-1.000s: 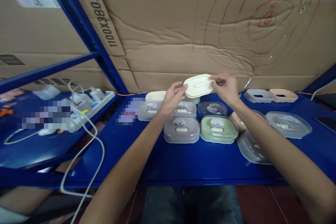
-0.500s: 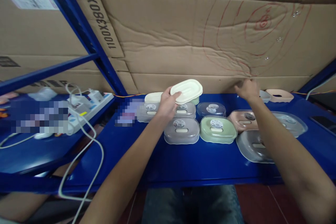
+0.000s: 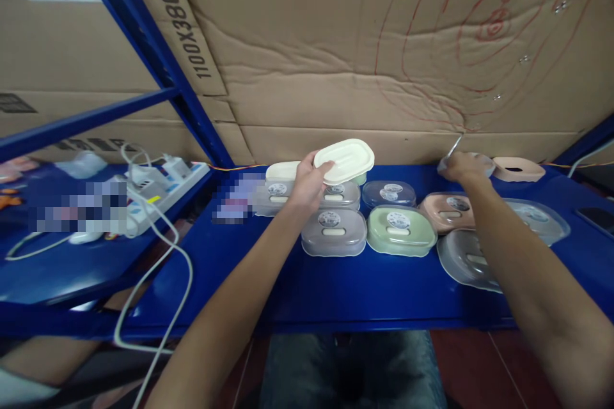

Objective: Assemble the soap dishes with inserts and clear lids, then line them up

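Cream tray (image 3: pixel 345 160): held above blue shelf (image 3: pixel 307 287), tilted, over rows of lidded boxes. Left hand (image 3: pixel 307 183): fingers closed on tray's left edge. Grey box (image 3: pixel 332 232) and green box (image 3: pixel 400 231): front row, side by side, just below tray. Right hand (image 3: pixel 461 167): farther back, right, on grey tray (image 3: pixel 480 163); finger state cannot tell. Pink tray (image 3: pixel 519 169): just beside grey tray. Cardboard (image 3: pixel 364 57): behind shelf.

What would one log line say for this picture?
left hand: holds cream tray | right hand: on grey tray | blue shelf: lidded soap boxes
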A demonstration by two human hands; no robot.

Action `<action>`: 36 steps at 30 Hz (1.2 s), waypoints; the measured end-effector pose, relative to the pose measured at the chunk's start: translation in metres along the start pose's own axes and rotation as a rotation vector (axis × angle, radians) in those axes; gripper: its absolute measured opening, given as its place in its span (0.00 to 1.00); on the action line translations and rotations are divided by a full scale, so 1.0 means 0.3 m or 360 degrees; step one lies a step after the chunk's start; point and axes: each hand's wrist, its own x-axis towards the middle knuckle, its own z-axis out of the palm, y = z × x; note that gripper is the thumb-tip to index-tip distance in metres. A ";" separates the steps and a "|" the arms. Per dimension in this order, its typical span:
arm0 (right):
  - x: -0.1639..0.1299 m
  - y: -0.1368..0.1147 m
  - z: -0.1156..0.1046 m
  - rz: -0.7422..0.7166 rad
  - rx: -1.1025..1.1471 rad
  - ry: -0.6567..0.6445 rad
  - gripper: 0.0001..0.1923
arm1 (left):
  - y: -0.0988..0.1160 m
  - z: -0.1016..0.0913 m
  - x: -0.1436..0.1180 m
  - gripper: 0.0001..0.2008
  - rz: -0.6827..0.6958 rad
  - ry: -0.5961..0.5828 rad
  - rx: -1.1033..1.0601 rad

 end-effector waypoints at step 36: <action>-0.294 -0.462 -0.182 -0.1219 0.1212 0.0545 0.43 | 0.009 0.038 -0.030 0.19 -0.0191 -0.0204 -0.0368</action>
